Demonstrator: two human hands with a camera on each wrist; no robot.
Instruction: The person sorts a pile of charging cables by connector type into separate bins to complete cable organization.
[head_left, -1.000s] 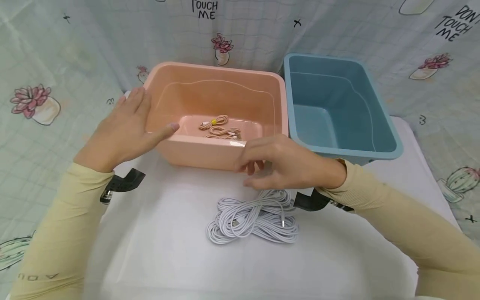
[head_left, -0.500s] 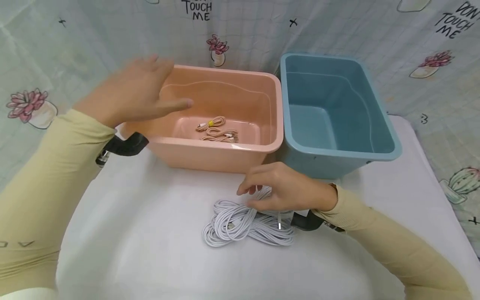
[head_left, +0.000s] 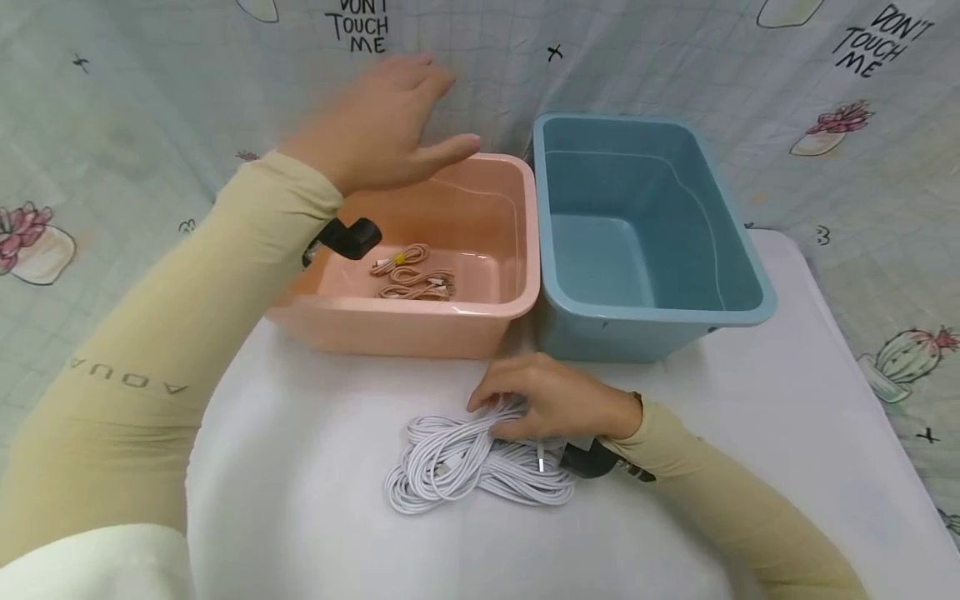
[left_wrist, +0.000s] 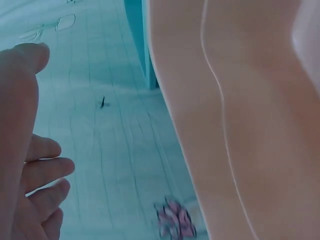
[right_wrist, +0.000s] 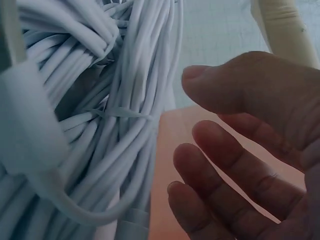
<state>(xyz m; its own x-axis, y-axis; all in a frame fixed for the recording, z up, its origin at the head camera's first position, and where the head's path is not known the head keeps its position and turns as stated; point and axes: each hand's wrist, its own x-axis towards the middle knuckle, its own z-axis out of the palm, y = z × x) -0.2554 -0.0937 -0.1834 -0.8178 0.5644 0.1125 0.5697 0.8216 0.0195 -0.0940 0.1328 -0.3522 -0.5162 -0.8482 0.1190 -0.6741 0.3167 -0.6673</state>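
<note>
A bundle of coiled white cables [head_left: 442, 467] lies on the table. My right hand [head_left: 551, 400] is at its upper right part, fingers bent. In the right wrist view the thumb and fingers [right_wrist: 220, 195] stand apart beside the coils, gripping nothing; a cable plug [right_wrist: 32, 120] shows close up. My left hand [head_left: 378, 125] is raised over the back of the pink bin [head_left: 397, 327], fingers extended and holding nothing. Inside that bin lie several small coiled pinkish cables [head_left: 416, 285], one with a yellow tie. The left forearm covers the bin's left part.
A blue bin [head_left: 652, 315] stands right of the pink bin, with no objects visible inside. Both rest at the back of the white-covered table [head_left: 315, 500]. A patterned curtain [head_left: 480, 67] hangs behind them. Black wrist cameras sit under both wrists.
My left hand has lifted off the pink bin's left rim and moved right and up over its back. My right hand has come down from the bin's front rim to the white cables.
</note>
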